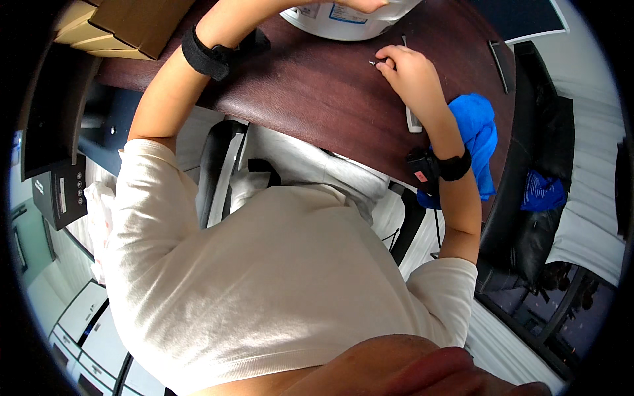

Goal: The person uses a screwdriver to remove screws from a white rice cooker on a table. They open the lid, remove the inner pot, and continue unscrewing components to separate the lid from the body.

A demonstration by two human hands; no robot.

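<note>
A white plastic tub (330, 25) with a blue-edged label stands at the far edge of view. My left hand (360, 4) reaches across its near side, a finger or thumb stretched out; the upper edge cuts off the rest. To the right, my right hand (411, 74) is closed in a pinch over the table. Between its fingertips is a small dark piece with a thin metal tip (373, 63), too small to name. Beneath that hand lies a slim tool with a pale handle (414, 121) and a thin shaft, partly hidden.
Both hands are above a dark reddish-brown table (297, 86). A blue cloth (477, 129) lies by my right forearm. Cardboard boxes (125, 30) sit at the far left, and a flat dark object (500, 66) near the right edge. A black sofa (528, 158) is beyond.
</note>
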